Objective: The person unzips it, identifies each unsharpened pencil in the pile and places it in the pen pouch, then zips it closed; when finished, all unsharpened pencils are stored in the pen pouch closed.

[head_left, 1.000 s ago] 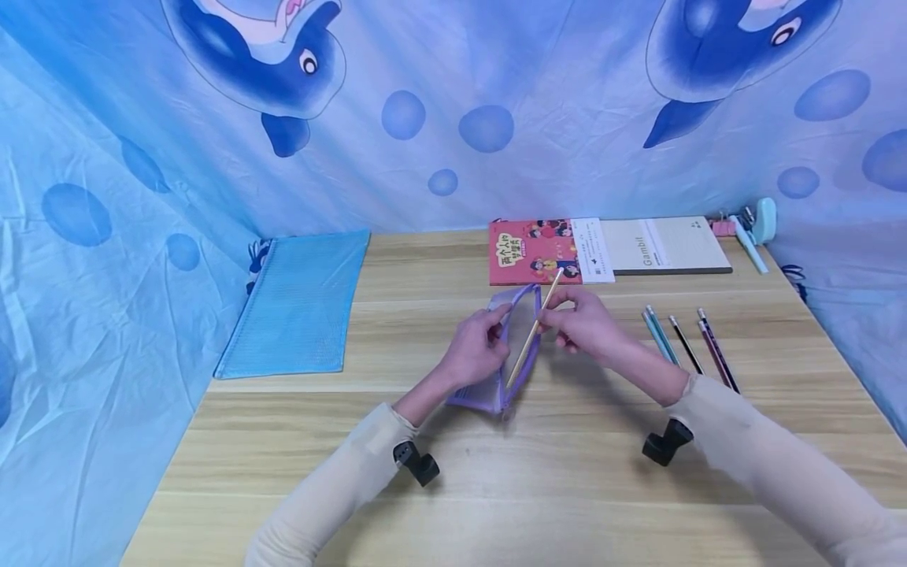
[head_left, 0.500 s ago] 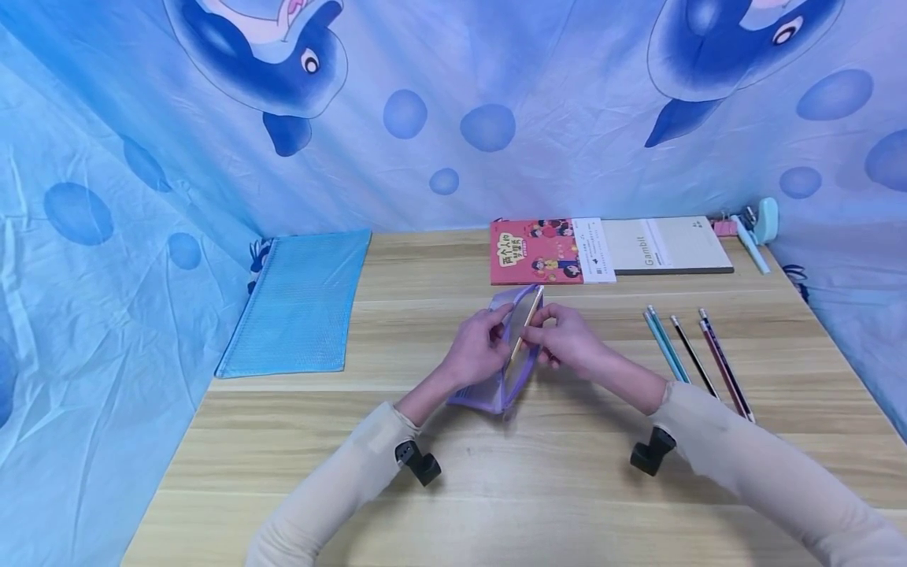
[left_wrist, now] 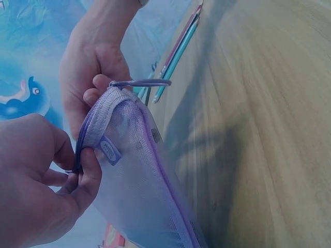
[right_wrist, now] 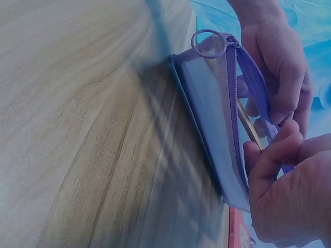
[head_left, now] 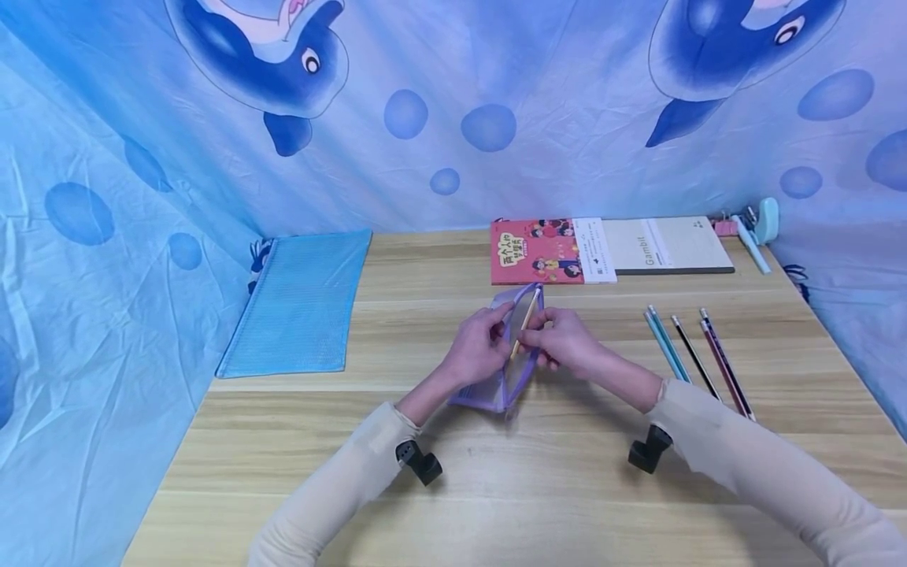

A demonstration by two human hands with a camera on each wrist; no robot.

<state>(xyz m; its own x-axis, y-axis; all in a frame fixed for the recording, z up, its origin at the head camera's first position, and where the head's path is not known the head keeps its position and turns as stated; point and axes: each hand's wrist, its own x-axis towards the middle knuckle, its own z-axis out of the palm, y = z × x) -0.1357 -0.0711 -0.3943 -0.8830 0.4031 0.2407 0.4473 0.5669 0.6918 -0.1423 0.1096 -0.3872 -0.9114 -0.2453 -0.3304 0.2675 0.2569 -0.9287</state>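
Note:
A translucent mesh pencil pouch (left_wrist: 145, 181) with purple zip edging stands unzipped on the table, a metal ring hanging at one end. My left hand (head_left: 478, 346) grips one side of its mouth with thumb and fingers. With my right hand (head_left: 563, 339) I pinch a yellowish pencil (head_left: 528, 312), which slants inside the mouth of the pouch. In the right wrist view part of the pencil's shaft (right_wrist: 250, 124) shows between the zip edges. The pencil's lower end is hidden by the pouch and fingers.
Right of my right hand lie two teal pencils (head_left: 666, 342), a black pencil (head_left: 694, 356) and two dark pencils (head_left: 726, 364). Behind are a red booklet (head_left: 534, 256) and a pale notebook (head_left: 673, 244), with small stationery (head_left: 751, 240) beyond. A blue mesh folder (head_left: 294, 303) lies left.
My right hand has moved left and down toward the pouch, and the pencil has sunk deeper into its mouth. The left hand keeps its hold on the edge.

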